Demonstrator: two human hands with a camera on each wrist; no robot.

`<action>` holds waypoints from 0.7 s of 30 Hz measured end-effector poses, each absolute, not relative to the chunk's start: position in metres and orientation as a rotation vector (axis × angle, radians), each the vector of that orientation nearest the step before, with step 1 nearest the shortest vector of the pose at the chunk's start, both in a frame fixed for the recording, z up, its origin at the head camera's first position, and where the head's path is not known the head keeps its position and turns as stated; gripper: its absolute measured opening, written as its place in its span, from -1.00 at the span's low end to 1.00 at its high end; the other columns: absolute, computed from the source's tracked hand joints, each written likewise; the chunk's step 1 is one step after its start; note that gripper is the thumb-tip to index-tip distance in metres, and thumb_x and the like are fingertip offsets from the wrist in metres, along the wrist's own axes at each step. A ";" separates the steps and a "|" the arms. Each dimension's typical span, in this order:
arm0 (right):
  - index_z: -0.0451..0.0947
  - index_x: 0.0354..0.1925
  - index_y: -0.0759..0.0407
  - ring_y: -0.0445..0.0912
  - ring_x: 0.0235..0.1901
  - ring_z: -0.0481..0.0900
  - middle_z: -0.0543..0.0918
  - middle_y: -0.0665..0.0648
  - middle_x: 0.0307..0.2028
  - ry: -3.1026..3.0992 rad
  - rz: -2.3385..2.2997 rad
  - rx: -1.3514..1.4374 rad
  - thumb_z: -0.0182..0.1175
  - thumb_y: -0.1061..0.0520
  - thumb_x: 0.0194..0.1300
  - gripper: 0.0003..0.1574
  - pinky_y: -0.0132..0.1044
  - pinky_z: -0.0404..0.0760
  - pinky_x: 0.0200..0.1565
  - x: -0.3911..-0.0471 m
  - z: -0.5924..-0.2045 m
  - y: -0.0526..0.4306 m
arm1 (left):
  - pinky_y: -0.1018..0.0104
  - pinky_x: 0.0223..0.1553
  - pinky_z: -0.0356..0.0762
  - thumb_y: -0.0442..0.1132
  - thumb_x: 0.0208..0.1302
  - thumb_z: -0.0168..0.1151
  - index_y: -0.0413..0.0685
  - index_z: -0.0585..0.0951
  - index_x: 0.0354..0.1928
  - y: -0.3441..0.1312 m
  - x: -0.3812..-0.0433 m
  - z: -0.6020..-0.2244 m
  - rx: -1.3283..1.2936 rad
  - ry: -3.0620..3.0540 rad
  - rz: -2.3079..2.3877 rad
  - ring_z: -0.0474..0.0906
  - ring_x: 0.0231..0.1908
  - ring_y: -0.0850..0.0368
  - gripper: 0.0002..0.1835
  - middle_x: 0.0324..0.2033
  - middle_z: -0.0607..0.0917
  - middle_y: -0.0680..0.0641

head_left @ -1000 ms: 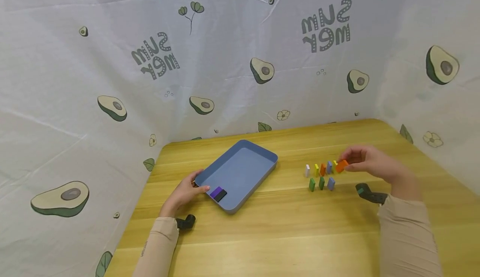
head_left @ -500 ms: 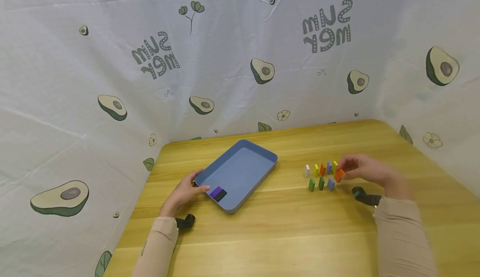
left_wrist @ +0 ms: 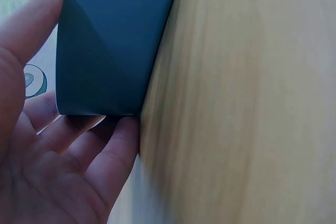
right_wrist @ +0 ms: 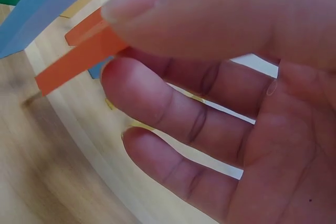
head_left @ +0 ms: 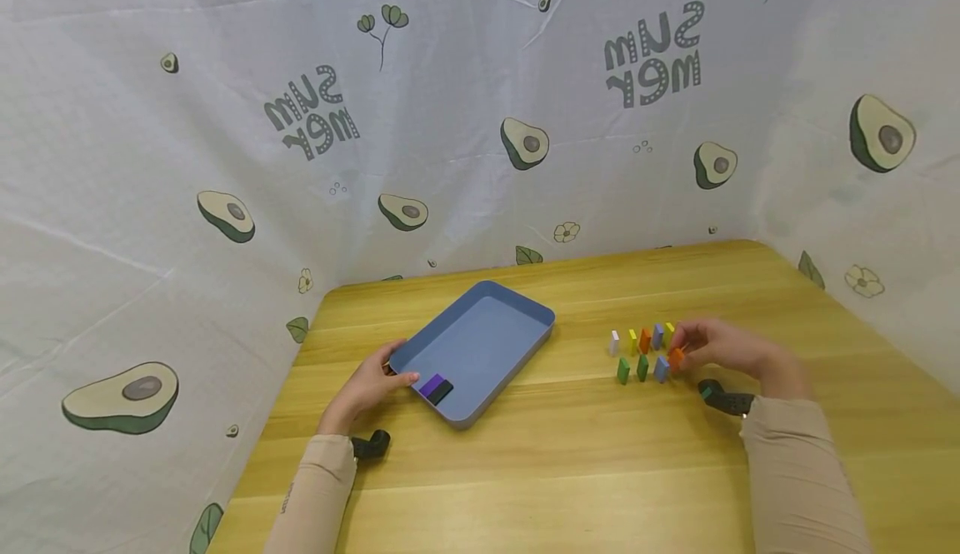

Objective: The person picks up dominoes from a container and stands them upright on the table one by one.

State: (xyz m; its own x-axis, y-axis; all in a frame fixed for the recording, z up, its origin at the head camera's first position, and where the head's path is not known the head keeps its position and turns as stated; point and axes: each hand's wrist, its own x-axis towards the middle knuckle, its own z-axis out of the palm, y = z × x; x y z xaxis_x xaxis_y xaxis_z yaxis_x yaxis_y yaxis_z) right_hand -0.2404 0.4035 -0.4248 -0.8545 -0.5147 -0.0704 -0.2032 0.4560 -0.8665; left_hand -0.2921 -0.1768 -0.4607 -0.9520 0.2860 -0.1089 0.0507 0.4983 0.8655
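Note:
My left hand (head_left: 373,381) grips the near left end of a blue tray (head_left: 487,333), thumb over the rim and fingers against the outer wall. That tray wall (left_wrist: 107,45) fills the upper left of the left wrist view. A purple domino (head_left: 431,384) and a black domino (head_left: 441,393) lie side by side in the tray's near corner. Thumb and fingertips of my right hand (head_left: 726,347) pinch an orange domino (right_wrist: 79,65), held upright close over the table. It is beside a standing blue domino (head_left: 662,369), at the right end of the front row.
Two green dominoes, one (head_left: 623,371) at the left end, continue the front row. Behind stand a white domino (head_left: 615,342), a yellow domino (head_left: 633,341), an orange-red domino (head_left: 645,341), another blue domino (head_left: 658,336) and another yellow domino (head_left: 670,334). Printed cloth (head_left: 465,121) hangs behind the table.
My right hand has come down and slightly left with the orange domino, from beside the back row to the front row's right end. The left hand and tray have stayed put.

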 end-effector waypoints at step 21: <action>0.43 -0.11 0.53 -0.25 -0.25 0.59 0.59 0.12 -0.20 2.423 -1.277 -0.505 0.22 0.34 0.31 -0.73 -0.36 0.63 -0.19 -0.242 -0.425 0.393 | -0.17 0.37 0.33 -0.07 0.27 0.41 -0.06 0.18 0.55 -0.177 -0.292 -0.460 0.274 2.497 1.434 0.24 0.42 -0.37 -0.11 0.46 0.28 -0.34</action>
